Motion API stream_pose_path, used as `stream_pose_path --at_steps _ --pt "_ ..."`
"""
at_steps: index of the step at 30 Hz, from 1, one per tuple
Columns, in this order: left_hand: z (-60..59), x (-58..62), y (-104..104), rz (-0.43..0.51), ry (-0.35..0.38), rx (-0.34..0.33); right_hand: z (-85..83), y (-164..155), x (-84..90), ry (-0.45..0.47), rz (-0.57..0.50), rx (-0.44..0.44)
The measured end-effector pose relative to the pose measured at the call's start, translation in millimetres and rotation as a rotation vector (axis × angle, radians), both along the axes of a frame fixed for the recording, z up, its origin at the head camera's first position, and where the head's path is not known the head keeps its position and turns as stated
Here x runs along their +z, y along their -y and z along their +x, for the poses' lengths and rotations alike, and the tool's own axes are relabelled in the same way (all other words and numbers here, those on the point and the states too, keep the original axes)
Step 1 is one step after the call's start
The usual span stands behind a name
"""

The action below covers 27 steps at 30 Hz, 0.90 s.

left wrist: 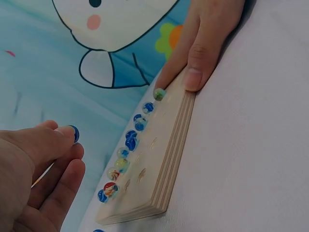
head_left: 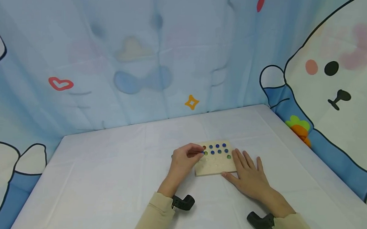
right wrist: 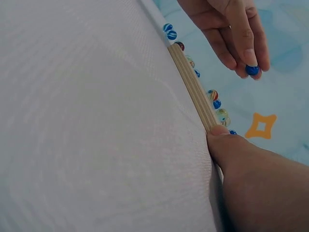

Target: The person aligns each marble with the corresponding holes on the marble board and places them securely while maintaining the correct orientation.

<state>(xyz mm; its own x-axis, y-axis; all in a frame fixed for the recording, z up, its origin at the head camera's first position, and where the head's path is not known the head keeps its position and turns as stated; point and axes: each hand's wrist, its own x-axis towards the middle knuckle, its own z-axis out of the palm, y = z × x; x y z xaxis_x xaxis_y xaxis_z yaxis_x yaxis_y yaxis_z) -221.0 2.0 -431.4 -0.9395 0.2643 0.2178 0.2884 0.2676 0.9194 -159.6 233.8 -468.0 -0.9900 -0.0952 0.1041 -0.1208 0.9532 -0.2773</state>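
Blue marble (left wrist: 74, 133) in left fingertip grip above board (left wrist: 164, 159)

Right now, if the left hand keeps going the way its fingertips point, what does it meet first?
Probably the marbles sitting on the wooden board. The left hand pinches a blue marble just above the board's near-left corner, though depth is hard to judge.

Bright, even, diffuse light throughout; no glare. Faint soft shadows only, under the hands (head_left: 251, 177) at lower centre of the head view. Wide-angle bending toward that view's edges. Wrist views slightly soft: near skin at lower frame blurred, backdrop (right wrist: 280, 43) at upper right out of focus.
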Motion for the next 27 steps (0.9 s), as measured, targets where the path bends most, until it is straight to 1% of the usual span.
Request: stream_pose_path --at_steps 7,15,22,27 --pt "1.4 -0.1 -11.3 -0.019 0.022 -0.013 0.2 -0.3 2.4 -0.005 -0.002 0.001" --pt "0.3 -5.1 -23.0 -0.025 -0.002 -0.030 -0.6 -1.3 2.8 -0.004 -0.001 0.002" --pt "3.4 -7.1 -31.1 -0.008 0.031 -0.036 -0.2 -2.3 1.2 0.000 0.000 0.003" --pt "4.9 -8.5 -36.6 -0.021 0.013 -0.045 0.1 -3.1 -1.2 -0.004 0.003 0.003"
